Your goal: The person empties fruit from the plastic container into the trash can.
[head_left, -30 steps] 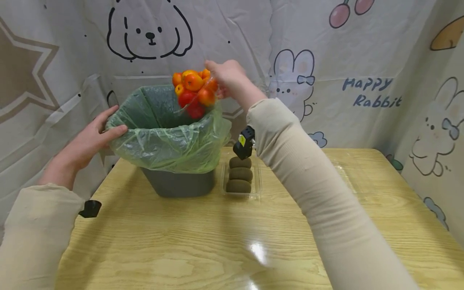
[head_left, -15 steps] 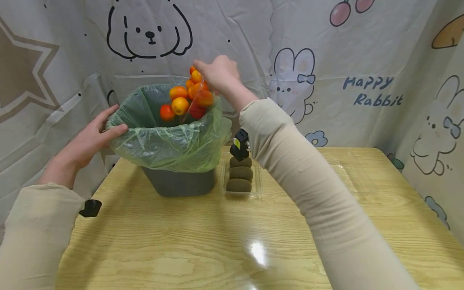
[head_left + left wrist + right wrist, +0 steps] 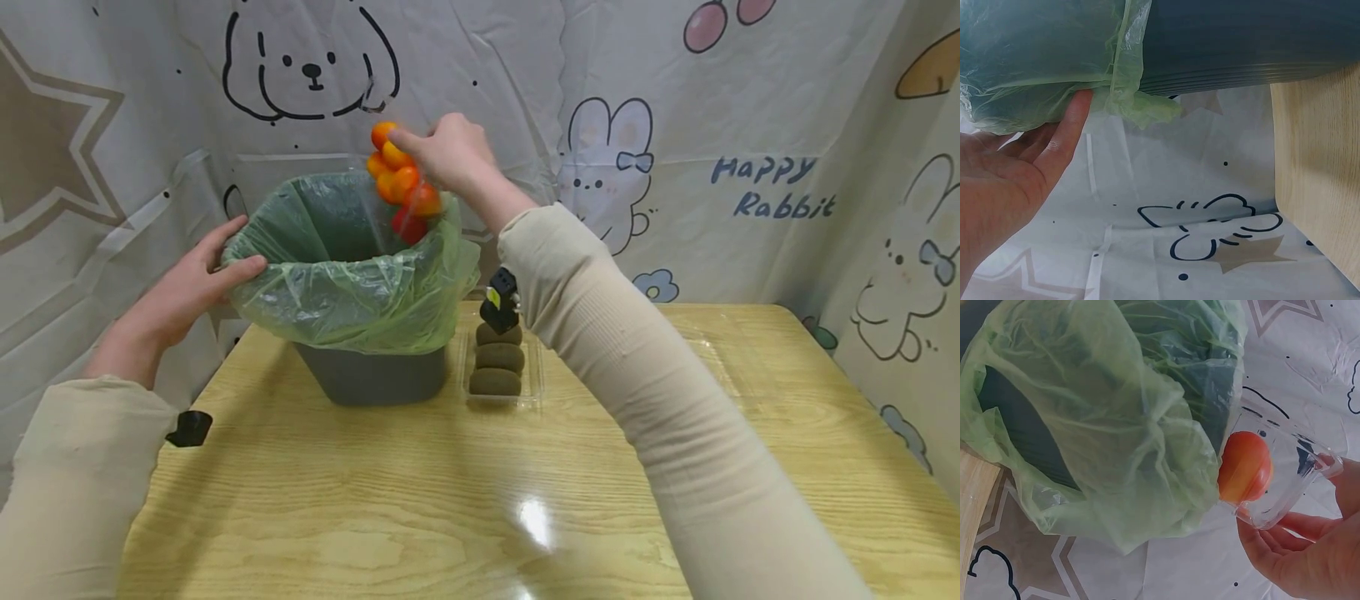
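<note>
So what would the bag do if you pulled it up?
The bag would probably flop, since it's all wrinkles and loose folds. It looks light, because it's thin see-through stuff. It might slip off the bin, as its edge hangs loosely outside.

On the wood-grain worktop (image 3: 420, 492), three brown oval pieces (image 3: 499, 357) lie in a row inside a clear tray (image 3: 531, 371). Farther right sits more clear plastic (image 3: 723, 358), its outline faint. Behind hangs a pale cloth (image 3: 517, 58) printed with a dog (image 3: 311, 79), rabbits (image 3: 611, 179), a brown star (image 3: 45, 158) and the words "Happy Rabbit" (image 3: 772, 187).
</note>
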### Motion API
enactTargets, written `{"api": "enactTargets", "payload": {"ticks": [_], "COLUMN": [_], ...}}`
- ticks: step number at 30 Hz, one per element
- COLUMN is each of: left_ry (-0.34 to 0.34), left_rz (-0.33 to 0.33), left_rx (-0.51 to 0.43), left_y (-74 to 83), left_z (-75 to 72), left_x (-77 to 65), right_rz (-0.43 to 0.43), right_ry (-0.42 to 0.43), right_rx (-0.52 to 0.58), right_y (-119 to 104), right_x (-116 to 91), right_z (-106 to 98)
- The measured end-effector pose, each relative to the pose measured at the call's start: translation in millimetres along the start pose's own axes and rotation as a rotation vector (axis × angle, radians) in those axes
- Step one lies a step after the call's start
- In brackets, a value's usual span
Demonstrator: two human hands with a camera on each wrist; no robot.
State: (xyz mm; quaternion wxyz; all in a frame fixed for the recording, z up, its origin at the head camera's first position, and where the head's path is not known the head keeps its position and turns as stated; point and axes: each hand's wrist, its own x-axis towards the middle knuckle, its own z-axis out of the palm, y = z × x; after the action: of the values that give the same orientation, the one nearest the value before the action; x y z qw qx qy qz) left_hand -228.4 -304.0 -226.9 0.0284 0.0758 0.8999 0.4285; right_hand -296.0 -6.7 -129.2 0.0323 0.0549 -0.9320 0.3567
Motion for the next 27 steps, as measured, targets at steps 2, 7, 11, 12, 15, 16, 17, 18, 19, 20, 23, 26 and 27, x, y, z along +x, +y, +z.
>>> {"api": "enactTargets", "payload": {"ticks": [2,7,11,12,15,16,17,18,19,20,23,26,27], "left_ry": [0.002,0.002,0.002,0.003,0.003,0.002,0.002,0.001,0.0,0.0,0.001,0.001,0.001], "left_rz": [0.001,0.002,0.003,0.003,-0.001,-0.003,-0.006,-0.008,-0.01,-0.012,-0.013,-0.013,-0.012], "left_rx": [0.006,0.019,0.017,0.019,0.015,0.012,0.01,0.006,0.003,0.0,-0.007,-0.01,-0.01], "left_y": [0.1,-0.2,-0.1,-0.1,0.3,0.4,0.7,1.0,1.2,1.3,1.9,2.2,2.3], "left_z": [-0.3,-0.9,-0.7,-0.6,-0.5,-0.5,-0.5,-0.4,-0.3,-0.2,0.3,0.7,0.7], "left_x": [0.1,0.9,0.7,0.8,0.4,0.5,0.3,0.4,0.3,0.4,0.3,0.5,0.4], "right_rz": [-0.015,-0.064,-0.113,-0.128,-0.148,-0.151,-0.155,-0.156,-0.161,-0.172,-0.191,-0.209,-0.213], "right_ry": [-0.011,-0.036,-0.061,-0.062,-0.079,-0.084,-0.09,-0.096,-0.102,-0.106,-0.116,-0.12,-0.118], "right_rx": [0.009,0.024,0.021,0.009,-0.019,-0.029,-0.039,-0.046,-0.047,-0.048,-0.043,-0.015,-0.008], "right_y": [0.2,1.3,1.9,1.8,0.5,0.0,-0.3,-0.5,-0.6,-0.3,0.5,1.9,2.5], "right_x": [-0.1,-1.1,-2.1,-2.3,-2.6,-2.7,-2.8,-2.9,-2.8,-2.4,-1.7,-0.8,-0.7], "right_z": [1.0,2.6,3.4,3.8,3.9,3.8,4.0,4.0,4.0,4.3,3.5,0.9,-0.2]}}
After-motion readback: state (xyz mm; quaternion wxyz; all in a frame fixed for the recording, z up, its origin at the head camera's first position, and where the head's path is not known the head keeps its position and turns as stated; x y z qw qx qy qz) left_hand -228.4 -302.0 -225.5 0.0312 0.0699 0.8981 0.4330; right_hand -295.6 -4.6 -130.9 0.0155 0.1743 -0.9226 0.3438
